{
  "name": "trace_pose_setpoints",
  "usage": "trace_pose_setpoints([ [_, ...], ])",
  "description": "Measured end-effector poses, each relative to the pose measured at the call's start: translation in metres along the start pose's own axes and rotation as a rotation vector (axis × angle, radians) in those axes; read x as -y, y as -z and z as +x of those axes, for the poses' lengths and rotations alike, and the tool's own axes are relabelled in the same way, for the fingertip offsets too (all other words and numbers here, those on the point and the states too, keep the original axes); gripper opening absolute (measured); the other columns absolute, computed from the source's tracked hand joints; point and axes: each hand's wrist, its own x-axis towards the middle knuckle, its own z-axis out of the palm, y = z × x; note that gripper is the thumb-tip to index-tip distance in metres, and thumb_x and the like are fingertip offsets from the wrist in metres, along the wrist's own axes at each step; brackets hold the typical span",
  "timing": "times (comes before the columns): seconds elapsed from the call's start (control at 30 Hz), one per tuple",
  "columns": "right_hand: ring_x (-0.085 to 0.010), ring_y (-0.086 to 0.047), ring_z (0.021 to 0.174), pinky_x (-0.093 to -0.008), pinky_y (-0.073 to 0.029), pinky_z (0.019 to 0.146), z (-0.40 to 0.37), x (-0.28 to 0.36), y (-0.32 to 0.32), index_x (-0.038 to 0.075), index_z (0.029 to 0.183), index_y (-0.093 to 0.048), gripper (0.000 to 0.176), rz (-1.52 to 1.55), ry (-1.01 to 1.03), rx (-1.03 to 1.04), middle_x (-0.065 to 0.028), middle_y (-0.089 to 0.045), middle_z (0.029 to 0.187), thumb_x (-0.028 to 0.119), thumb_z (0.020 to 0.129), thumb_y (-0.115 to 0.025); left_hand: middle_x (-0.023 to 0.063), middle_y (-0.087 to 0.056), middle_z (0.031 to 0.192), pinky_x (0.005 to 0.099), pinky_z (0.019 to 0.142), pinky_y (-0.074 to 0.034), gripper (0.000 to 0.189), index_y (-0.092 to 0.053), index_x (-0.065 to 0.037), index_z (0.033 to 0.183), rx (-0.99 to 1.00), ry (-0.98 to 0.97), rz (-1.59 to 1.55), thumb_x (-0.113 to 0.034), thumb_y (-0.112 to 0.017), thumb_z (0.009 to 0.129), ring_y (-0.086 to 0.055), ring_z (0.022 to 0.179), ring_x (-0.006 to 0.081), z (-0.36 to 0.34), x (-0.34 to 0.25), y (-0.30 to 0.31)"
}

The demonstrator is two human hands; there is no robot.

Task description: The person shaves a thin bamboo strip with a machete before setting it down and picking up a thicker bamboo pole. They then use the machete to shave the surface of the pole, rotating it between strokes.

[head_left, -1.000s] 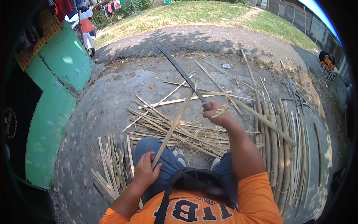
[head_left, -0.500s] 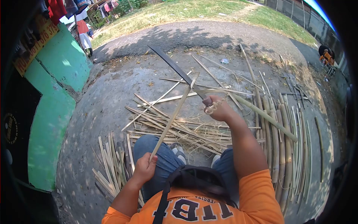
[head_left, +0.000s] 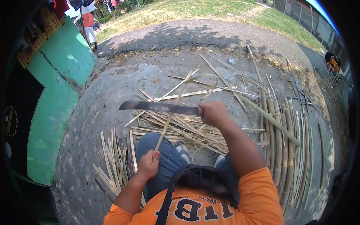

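My left hand (head_left: 149,164) is closed round the lower end of a thin bamboo strip (head_left: 161,135), which slants up and away from my left knee. At its far end a curled shaving (head_left: 210,76) loops off to the right. My right hand (head_left: 213,113) grips the handle of a machete (head_left: 159,107), its long dark blade pointing left and lying across the strip in this view. Below the blade, a pile of split bamboo strips (head_left: 187,129) lies on the ground in front of my feet.
A bundle of bamboo strips (head_left: 109,159) lies left of my legs. Bamboo poles (head_left: 285,150) and thin slats are laid out on the right, with one pole (head_left: 268,119) slanting across them. A green wall (head_left: 52,131) stands at the left; a paved road (head_left: 187,35) runs ahead.
The machete has come down the strip toward me, its blade swinging from pointing up-left to nearly level. My right hand has moved slightly down, and the shaving now curls more widely.
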Motion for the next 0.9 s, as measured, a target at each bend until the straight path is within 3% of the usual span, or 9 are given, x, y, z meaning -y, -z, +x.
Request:
trace_pose_setpoints([
  [0.07,-0.0387,-0.072,0.091,-0.0511,-0.057,0.078,0.010,-0.030,-0.002,0.010,0.096,-0.073,0.018,0.169,-0.427,-0.063,-0.0183,-0.075,0.093,0.020,0.082,-0.067,0.0244,-0.059,0.072,0.0491,0.062,-0.045,0.048,-0.054,0.001,0.086,-0.011,-0.054,0.045,-0.042,-0.051,0.109,-0.058,0.068,0.0483,-0.001,-0.011,0.000],
  [0.27,-0.0432,-0.069,0.094,-0.0482,-0.055,0.079,0.000,-0.048,-0.013,0.007,0.104,-0.073,0.027,0.375,-0.350,0.068,-0.0229,-0.072,0.097,0.021,0.083,-0.063,0.0261,-0.061,0.074,0.0529,0.063,-0.045,0.044,-0.055,0.001,0.086,0.080,0.005,0.037,-0.038,-0.052,0.108,-0.060,0.072,0.0507,0.009,-0.009,0.001],
  [0.3,-0.0351,-0.070,0.078,-0.0435,-0.054,0.069,0.000,-0.047,-0.015,0.004,0.101,-0.073,0.026,0.430,-0.325,0.092,-0.0202,-0.072,0.088,0.017,0.080,-0.063,0.0262,-0.061,0.074,0.0531,0.063,-0.045,0.044,-0.055,0.001,0.086,0.101,0.030,0.029,-0.037,-0.052,0.108,-0.060,0.073,0.0508,0.007,-0.009,0.002],
  [0.43,-0.0184,-0.059,0.058,-0.0354,-0.048,0.053,0.001,-0.041,0.008,0.000,0.081,-0.062,0.013,0.808,-0.427,0.279,-0.0094,-0.060,0.069,0.012,0.076,-0.066,0.0252,-0.060,0.071,0.0526,0.062,-0.044,0.042,-0.054,0.000,0.085,0.041,-0.014,0.027,-0.035,-0.052,0.108,-0.060,0.071,0.0504,0.004,-0.016,-0.001],
  [0.53,-0.0190,-0.057,0.056,-0.0353,-0.045,0.050,0.003,-0.049,0.005,0.002,0.076,-0.056,0.013,1.273,-0.364,0.445,-0.0066,-0.055,0.064,0.010,0.074,-0.066,0.0248,-0.059,0.070,0.0529,0.061,-0.044,0.041,-0.053,0.000,0.085,0.018,-0.020,0.045,-0.034,-0.052,0.108,-0.059,0.070,0.0508,0.002,-0.019,0.000],
  [0.63,-0.0174,-0.053,0.055,-0.0346,-0.043,0.050,-0.004,-0.010,0.025,0.004,0.076,-0.052,0.017,1.028,-0.267,0.562,-0.0044,-0.048,0.062,0.012,0.073,-0.067,0.0246,-0.059,0.070,0.0538,0.061,-0.044,0.040,-0.052,-0.001,0.085,-0.021,-0.058,0.075,-0.033,-0.052,0.108,-0.059,0.070,0.0513,0.002,-0.019,-0.005],
  [0.67,-0.0245,-0.062,0.060,-0.0390,-0.048,0.055,0.001,-0.012,-0.003,0.005,0.082,-0.057,0.015,0.785,-0.094,0.520,-0.0102,-0.059,0.067,0.014,0.074,-0.066,0.0246,-0.059,0.070,0.0541,0.061,-0.044,0.039,-0.052,-0.001,0.085,-0.029,-0.068,0.088,-0.033,-0.052,0.108,-0.059,0.070,0.0515,0.002,-0.016,-0.008],
  [0.73,-0.0348,-0.070,0.071,-0.0460,-0.053,0.065,-0.008,0.011,-0.034,0.007,0.089,-0.063,0.016,0.492,0.147,0.195,-0.0157,-0.070,0.079,0.018,0.078,-0.067,0.0247,-0.059,0.069,0.0546,0.060,-0.044,0.039,-0.053,-0.001,0.086,-0.036,-0.077,0.110,-0.033,-0.052,0.108,-0.059,0.070,0.0517,0.002,-0.016,-0.010],
  [0.9,-0.0397,-0.071,0.090,-0.0519,-0.055,0.079,-0.014,0.034,0.005,0.012,0.097,-0.069,0.017,0.078,0.055,0.166,-0.0165,-0.074,0.091,0.023,0.083,-0.067,0.0254,-0.060,0.069,0.0551,0.061,-0.045,0.039,-0.053,-0.001,0.086,-0.011,-0.087,0.085,-0.033,-0.052,0.108,-0.060,0.070,0.0522,-0.003,-0.026,-0.001],
])
